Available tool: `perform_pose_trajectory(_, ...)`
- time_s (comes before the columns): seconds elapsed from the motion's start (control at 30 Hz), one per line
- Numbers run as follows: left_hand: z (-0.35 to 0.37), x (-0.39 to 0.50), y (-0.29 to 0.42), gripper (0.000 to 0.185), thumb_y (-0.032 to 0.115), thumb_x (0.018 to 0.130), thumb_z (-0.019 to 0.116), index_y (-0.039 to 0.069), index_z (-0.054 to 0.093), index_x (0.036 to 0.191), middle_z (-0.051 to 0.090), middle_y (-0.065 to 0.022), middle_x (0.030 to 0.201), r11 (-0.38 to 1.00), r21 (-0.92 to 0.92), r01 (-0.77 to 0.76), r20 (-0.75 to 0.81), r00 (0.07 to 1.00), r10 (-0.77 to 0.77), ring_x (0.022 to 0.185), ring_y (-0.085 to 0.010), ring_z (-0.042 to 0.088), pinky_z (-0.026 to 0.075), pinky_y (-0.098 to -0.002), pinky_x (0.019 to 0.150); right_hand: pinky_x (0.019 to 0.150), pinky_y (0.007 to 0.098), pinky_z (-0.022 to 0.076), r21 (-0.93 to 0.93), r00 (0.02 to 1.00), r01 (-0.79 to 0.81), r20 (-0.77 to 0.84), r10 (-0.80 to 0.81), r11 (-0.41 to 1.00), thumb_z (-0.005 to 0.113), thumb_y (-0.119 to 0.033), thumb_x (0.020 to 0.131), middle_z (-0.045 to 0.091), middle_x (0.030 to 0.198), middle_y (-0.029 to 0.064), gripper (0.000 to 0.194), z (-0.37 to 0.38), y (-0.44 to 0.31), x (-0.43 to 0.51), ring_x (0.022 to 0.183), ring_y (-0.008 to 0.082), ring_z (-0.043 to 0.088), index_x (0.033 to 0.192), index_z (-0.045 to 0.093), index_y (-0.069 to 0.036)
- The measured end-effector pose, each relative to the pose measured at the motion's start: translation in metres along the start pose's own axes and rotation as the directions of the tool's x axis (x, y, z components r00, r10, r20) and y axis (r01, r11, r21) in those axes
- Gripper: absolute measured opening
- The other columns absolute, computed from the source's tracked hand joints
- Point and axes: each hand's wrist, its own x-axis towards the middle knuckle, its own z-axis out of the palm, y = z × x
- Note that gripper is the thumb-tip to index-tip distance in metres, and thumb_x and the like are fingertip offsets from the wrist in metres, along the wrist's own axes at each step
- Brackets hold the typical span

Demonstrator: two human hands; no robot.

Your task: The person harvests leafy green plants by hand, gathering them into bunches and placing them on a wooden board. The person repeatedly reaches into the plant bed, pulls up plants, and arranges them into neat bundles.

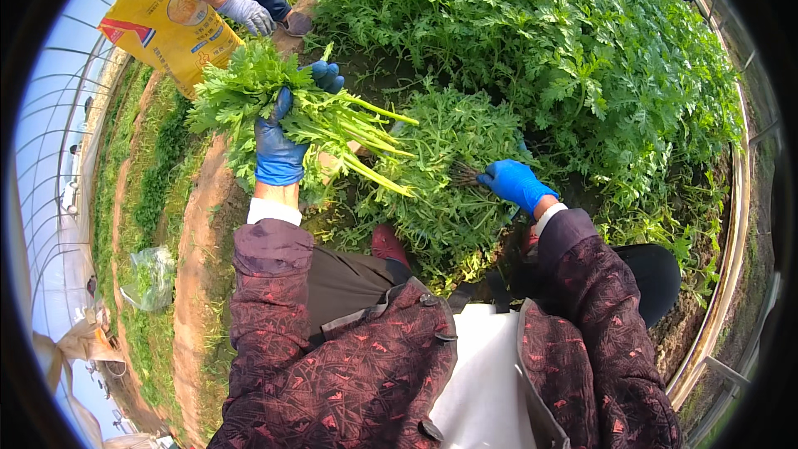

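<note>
My left hand [283, 131], in a blue rubber glove, holds a bunch of leafy greens [368, 131]; its pale cut stems point right and its leaves spread left. My right hand [514, 184], in a matching glove, is closed around the dark, root-like ends of another bunch [464, 174]. That bunch lies low over a heap of cut greens [449, 224] between my red shoes. Leaves hide where the bunch ends and the heap begins.
Tall uncut greens [536, 31] stand ahead and to the right. A yellow printed sack [168, 25] is at the upper left beside another person's gloved hand [247, 14]. A clear plastic bag [149, 277] lies left, past a dirt path [193, 299]. A pale rail [735, 212] curves along the right.
</note>
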Motion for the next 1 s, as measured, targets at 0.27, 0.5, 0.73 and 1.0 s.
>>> perform_pose_trajectory(0.27, 0.003, 0.008, -0.018, 0.045, 0.025, 0.091, 0.061, -0.001, 0.051, 0.127, 0.058, -0.0163, 0.125, 0.985, 0.146, 0.096, -0.355, 0.934, -0.038, 0.107, -0.0254, 0.062, 0.05, -0.0367, 0.091, 0.053, 0.023, 0.0406, 0.897, 0.967, 0.252, -0.222, -0.122, 0.363, 0.055, -0.036, 0.096, 0.059, 0.068, -0.0014, 0.035, -0.039, -0.009, -0.018, 0.057, 0.0055, 0.047, 0.094, 0.066, -0.002)
perform_pose_trajectory(0.5, 0.006, 0.021, -0.039, 0.037, 0.029, 0.091, 0.063, 0.002, 0.059, 0.116, 0.064, -0.0118, 0.111, 0.885, 0.38, 0.269, -0.711, 0.697, 0.094, 0.102, -0.0212, 0.06, 0.048, -0.0358, 0.091, 0.064, 0.048, 0.047, 0.409, 0.862, 0.402, -0.472, -0.187, 0.819, 0.052, -0.039, 0.093, 0.063, 0.077, 0.0208, 0.034, -0.007, -0.07, 0.013, 0.072, 0.0416, 0.059, 0.096, 0.064, -0.007)
perform_pose_trajectory(0.73, -0.019, 0.015, -0.012, 0.054, 0.038, 0.091, 0.061, 0.005, 0.05, 0.132, 0.058, -0.0111, 0.123, 0.888, 0.409, 0.211, -0.828, 0.495, 0.264, 0.105, -0.0205, 0.058, 0.046, -0.0346, 0.092, 0.06, 0.04, 0.046, 0.73, 0.913, 0.141, -0.358, 0.198, 0.668, 0.055, -0.039, 0.092, 0.062, 0.072, 0.0184, 0.038, 0.022, 0.011, 0.008, 0.063, 0.0315, 0.06, 0.088, 0.067, -0.003)
perform_pose_trajectory(1.0, -0.007, 0.024, -0.023, 0.051, 0.037, 0.091, 0.06, 0.003, 0.052, 0.128, 0.056, -0.0147, 0.127, 0.979, 0.17, 0.108, -0.869, 0.485, 0.098, 0.109, -0.0282, 0.056, 0.044, -0.0425, 0.096, 0.058, 0.0455, 0.0468, 0.166, 0.647, 0.532, -0.712, -0.273, 0.83, 0.055, -0.036, 0.092, 0.061, 0.074, 0.0183, 0.03, -0.001, -0.096, 0.019, 0.068, 0.0401, 0.059, 0.088, 0.061, -0.007)
